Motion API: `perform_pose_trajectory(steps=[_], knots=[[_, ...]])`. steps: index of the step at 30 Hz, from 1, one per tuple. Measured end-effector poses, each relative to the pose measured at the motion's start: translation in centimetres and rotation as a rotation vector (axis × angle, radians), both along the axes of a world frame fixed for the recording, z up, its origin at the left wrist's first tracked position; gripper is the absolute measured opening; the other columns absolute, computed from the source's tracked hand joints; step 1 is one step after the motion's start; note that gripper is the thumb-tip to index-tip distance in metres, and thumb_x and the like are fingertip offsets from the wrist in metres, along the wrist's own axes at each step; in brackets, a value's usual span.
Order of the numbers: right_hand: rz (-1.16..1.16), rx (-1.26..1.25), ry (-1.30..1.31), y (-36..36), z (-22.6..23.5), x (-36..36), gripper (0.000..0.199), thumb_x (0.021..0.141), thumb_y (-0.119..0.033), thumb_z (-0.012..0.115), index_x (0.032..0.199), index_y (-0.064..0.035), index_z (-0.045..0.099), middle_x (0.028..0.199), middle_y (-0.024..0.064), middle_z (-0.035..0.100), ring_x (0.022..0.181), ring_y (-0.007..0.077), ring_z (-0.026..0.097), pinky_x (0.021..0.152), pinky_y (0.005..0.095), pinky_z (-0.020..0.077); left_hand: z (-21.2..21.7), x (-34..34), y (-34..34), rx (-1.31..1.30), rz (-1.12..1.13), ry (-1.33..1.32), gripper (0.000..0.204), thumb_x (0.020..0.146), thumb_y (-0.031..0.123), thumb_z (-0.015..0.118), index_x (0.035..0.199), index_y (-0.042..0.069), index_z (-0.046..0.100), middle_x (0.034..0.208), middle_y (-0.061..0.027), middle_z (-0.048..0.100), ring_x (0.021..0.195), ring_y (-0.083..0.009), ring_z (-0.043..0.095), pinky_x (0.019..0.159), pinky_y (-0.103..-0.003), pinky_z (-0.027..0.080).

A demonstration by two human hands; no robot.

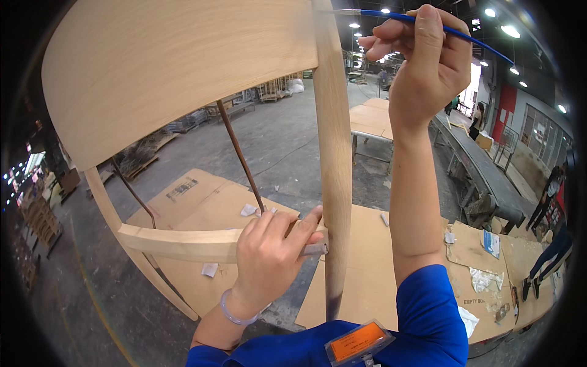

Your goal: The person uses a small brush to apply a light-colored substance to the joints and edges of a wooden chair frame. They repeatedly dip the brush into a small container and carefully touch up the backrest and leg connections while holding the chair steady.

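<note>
Paintbrush: thin, blue-handled (453,31), high at the right; its tip is beside the right post's (335,153) top, too blurred to tell whether touching.
Right hand (428,70): raised, thumb and fingers pinching the handle; the long reach with no visible support could let the tip wobble.
Left hand (266,248): wrapped over the crossrail (183,243) near the post; a pale tube-like piece (316,249) pokes out by the fingers, kind unclear. It could slip if the grip eases.
Back panel (183,67): broad pale wood, upper left; a stray stroke might mark it, being so near the tip.
Frame: if loosely stood, a hard pull on the crossrail could rock it.
</note>
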State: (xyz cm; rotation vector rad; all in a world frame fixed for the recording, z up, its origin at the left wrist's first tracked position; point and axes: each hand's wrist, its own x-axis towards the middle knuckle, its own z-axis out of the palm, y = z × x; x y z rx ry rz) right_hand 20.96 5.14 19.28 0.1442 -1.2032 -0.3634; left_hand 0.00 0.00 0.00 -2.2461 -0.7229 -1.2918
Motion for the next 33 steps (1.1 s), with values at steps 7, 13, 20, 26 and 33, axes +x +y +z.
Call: perform_pose_trajectory(steps=[7, 13, 20, 26, 33], knots=[[0.012, 0.012, -0.049, 0.2, 0.1, -0.1, 0.018, 0.112, -0.018, 0.052, 0.106, -0.0012, 0.055, 0.069, 0.0092, 0.065, 0.050, 0.0145, 0.063, 0.046, 0.0235, 0.0517, -0.5, 0.6, -0.2, -0.010, 0.011, -0.038, 0.033, 0.094, 0.029, 0.075, 0.123, 0.014, 0.078, 0.076, -0.0014, 0.055, 0.069, -0.0184, 0.056, 0.059, -0.033, 0.043], [0.015, 0.012, -0.044, 0.4, 0.1, -0.8, 0.018, 0.112, -0.017, 0.052, 0.105, -0.0013, 0.056, 0.069, 0.0095, 0.065, 0.050, 0.0145, 0.063, 0.046, 0.0232, 0.0512, -0.6, 0.3, 0.1, -0.009, 0.012, -0.052, 0.033, 0.093, 0.028, 0.075, 0.123, 0.013, 0.078, 0.075, -0.0013, 0.055, 0.069, -0.0187, 0.056, 0.060, -0.034, 0.043], [0.005, -0.012, -0.062, 0.4, 0.2, -1.3, 0.017, 0.111, -0.015, 0.053, 0.104, -0.0005, 0.056, 0.070, 0.0093, 0.065, 0.051, 0.0140, 0.063, 0.046, 0.0228, 0.0508, -0.5, -0.2, 0.1, -0.035, 0.032, -0.041, 0.034, 0.093, 0.029, 0.075, 0.124, 0.014, 0.078, 0.074, -0.0017, 0.055, 0.069, -0.0190, 0.056, 0.060, -0.034, 0.043], [0.029, -0.026, -0.056, 0.8, 0.4, -1.9, 0.015, 0.111, -0.014, 0.052, 0.105, -0.0006, 0.057, 0.069, 0.0090, 0.065, 0.052, 0.0134, 0.063, 0.046, 0.0226, 0.0511, -0.4, -0.5, 0.1, -0.036, 0.036, -0.055, 0.035, 0.093, 0.028, 0.075, 0.125, 0.014, 0.077, 0.074, -0.0021, 0.055, 0.070, -0.0192, 0.057, 0.060, -0.034, 0.043], [0.053, -0.034, -0.055, 0.4, 0.2, -0.9, 0.015, 0.111, -0.014, 0.053, 0.105, -0.0009, 0.057, 0.070, 0.0081, 0.064, 0.053, 0.0131, 0.064, 0.047, 0.0226, 0.0521, -0.7, 0.7, -0.7, -0.037, 0.070, -0.056, 0.036, 0.091, 0.027, 0.076, 0.124, 0.013, 0.077, 0.077, -0.0027, 0.058, 0.072, -0.0199, 0.060, 0.061, -0.035, 0.044]])
